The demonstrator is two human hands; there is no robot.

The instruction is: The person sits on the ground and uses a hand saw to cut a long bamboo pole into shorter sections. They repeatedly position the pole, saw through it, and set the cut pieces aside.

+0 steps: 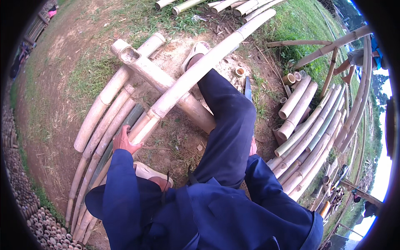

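Observation:
A long pale bamboo pole (196, 77) slants from my left side up to the far right, resting across a thick bamboo support (166, 81) with a notched end. My left hand (126, 141) is closed round the pole's near end. Low beside my right knee is my right hand (253, 147), mostly hidden by the leg and sleeve. A hand saw (248, 88) shows its blade beyond the knee, in line with that hand; its handle is hidden, but the hand appears closed on it. My bent right leg is beside the pole.
Several bamboo poles (98, 146) lie at the left. More poles (310, 137) are stacked at the right, near short cut pieces (288, 78). A bamboo ring (239, 71) lies on sawdust. Cut poles (187, 6) lie at the far side. Another person (354, 60) is at the far right.

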